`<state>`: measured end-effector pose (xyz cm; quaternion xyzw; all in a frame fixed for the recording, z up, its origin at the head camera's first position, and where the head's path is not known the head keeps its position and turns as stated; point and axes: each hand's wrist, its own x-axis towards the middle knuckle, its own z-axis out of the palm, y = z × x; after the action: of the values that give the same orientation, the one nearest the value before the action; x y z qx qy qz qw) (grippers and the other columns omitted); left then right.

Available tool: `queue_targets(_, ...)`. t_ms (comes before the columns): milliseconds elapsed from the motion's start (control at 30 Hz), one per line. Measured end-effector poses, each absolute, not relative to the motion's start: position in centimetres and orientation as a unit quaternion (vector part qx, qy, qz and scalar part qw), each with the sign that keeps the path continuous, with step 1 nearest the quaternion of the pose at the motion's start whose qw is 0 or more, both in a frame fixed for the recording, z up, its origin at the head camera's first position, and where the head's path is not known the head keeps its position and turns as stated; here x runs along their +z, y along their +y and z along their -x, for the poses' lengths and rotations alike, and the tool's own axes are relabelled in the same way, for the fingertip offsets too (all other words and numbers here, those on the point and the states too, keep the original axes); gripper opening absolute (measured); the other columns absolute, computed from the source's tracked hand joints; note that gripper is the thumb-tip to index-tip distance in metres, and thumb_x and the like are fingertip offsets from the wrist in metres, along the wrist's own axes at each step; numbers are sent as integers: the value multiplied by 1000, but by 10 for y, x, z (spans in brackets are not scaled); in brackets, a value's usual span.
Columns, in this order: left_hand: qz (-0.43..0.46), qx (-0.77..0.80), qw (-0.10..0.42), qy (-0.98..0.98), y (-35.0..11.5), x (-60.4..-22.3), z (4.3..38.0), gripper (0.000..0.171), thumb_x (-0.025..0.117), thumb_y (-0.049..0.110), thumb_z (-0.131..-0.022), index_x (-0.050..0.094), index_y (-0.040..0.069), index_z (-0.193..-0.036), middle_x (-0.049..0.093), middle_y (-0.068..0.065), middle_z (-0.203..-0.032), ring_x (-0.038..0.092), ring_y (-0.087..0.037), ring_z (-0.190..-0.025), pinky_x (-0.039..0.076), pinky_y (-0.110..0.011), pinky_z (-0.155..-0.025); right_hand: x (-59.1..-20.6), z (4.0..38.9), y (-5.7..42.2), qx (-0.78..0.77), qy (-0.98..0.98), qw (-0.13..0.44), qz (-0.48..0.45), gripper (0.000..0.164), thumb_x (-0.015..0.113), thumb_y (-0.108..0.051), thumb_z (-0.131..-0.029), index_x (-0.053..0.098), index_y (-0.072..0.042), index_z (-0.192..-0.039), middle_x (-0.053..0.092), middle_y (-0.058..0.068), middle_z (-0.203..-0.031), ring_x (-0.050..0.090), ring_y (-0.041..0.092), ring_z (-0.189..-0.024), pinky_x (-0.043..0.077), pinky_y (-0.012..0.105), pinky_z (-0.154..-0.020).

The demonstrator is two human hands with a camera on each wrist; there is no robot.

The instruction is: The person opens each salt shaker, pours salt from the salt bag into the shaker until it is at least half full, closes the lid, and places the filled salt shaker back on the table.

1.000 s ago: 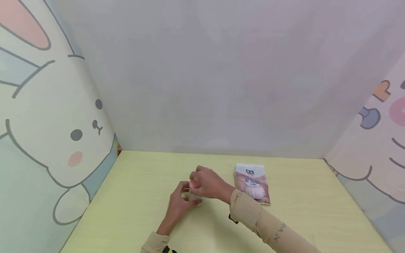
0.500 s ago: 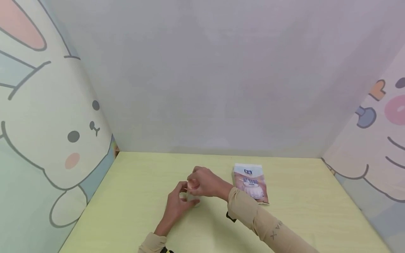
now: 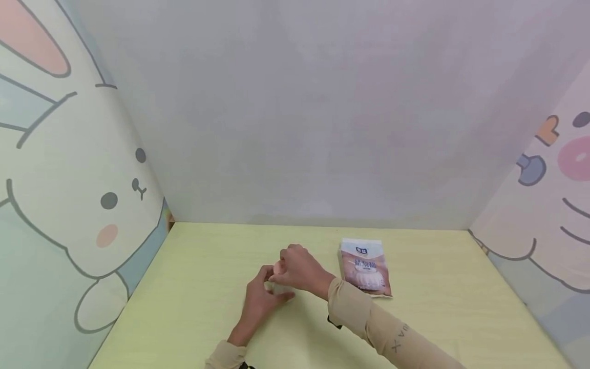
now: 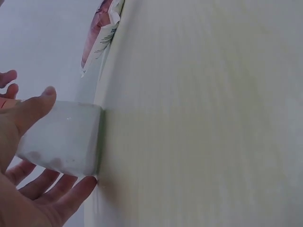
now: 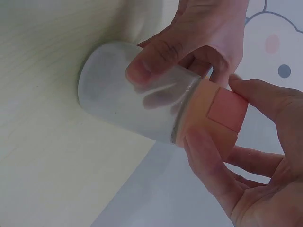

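A clear, frosted-looking jar [image 5: 113, 94] with an orange lid [image 5: 227, 111] stands upright, its base on the table. My left hand [image 3: 259, 300] grips the jar's body, thumb on one side and fingers curled round the other. Over the top, my right hand [image 3: 301, 269] holds the lid between thumb and fingers. In the right wrist view the lid sits on the jar's mouth, with a raised square patch on it. The left wrist view shows the jar [image 4: 71, 137] between thumb and fingers, the fingertips low near its base.
To the right of the hands a brown and white packet of salt [image 3: 366, 269] lies flat on the pale yellow table [image 3: 438, 287]. A grey wall [image 3: 322, 118] rises behind the table. Side panels with cartoon animals [image 3: 83, 195] border it left and right.
My right hand has turned slightly on the lid, with its fingers shifting round it. The left hand keeps its grip on the jar in about the same place.
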<state>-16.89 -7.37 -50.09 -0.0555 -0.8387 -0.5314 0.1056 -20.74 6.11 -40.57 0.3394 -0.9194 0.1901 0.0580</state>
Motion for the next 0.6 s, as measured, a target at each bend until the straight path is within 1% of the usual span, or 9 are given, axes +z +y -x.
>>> queue_targets(100, 62, -517, 124, -845, -74, -500, 170, 56, 83, 30, -55, 52, 27, -102, 60, 10, -93, 55, -9, -88, 47, -32, -68, -406, 207, 60, 195, -917, 55, -343, 33, 70, -35, -69, 46, -16, -58, 39, -8, -54, 37, 8, -55, 31, 17, -45)
queue_targets(200, 64, -519, 130, -842, -75, -500, 170, 54, 83, 28, -55, 54, 27, -100, 61, 10, -90, 56, -9, -86, 48, -33, -69, -405, 209, 60, 207, -906, 41, -367, 23, 67, -26, -72, 50, -17, -59, 41, -8, -54, 38, 7, -57, 32, 16, -46)
queue_targets(333, 66, -538, 123, -831, -76, -501, 170, 51, 83, 25, -55, 56, 28, -98, 61, 10, -89, 56, -8, -85, 52, -32, -63, -402, 213, 63, 207, -890, 14, -407, 12, 63, -17, -72, 56, -16, -63, 43, -9, -57, 38, 7, -58, 32, 16, -48)
queue_targets(400, 68, -540, 123, -830, -77, -501, 170, 51, 83, 24, -55, 56, 29, -97, 62, 10, -88, 56, -8, -84, 52, -30, -62, -400, 215, 65, 199, -886, 1, -420, 7, 64, -19, -72, 59, -15, -69, 45, -9, -61, 38, 6, -59, 32, 16, -49)
queue_targets(467, 73, -536, 126, -832, -77, -501, 170, 50, 83, 25, -55, 56, 29, -97, 62, 9, -88, 56, -9, -84, 51, -30, -61, -399, 216, 66, 190, -881, -5, -433, 8, 64, -20, -72, 62, -14, -76, 49, -9, -65, 40, 5, -60, 33, 15, -50)
queue_targets(600, 80, -541, 116, -829, -76, -499, 169, 52, 83, 24, -56, 54, 28, -99, 61, 7, -91, 56, -12, -85, 51, -30, -62, -395, 216, 70, 179, -875, -23, -450, 17, 62, -20, -75, 65, -14, -90, 54, -8, -73, 41, 5, -62, 35, 16, -51)
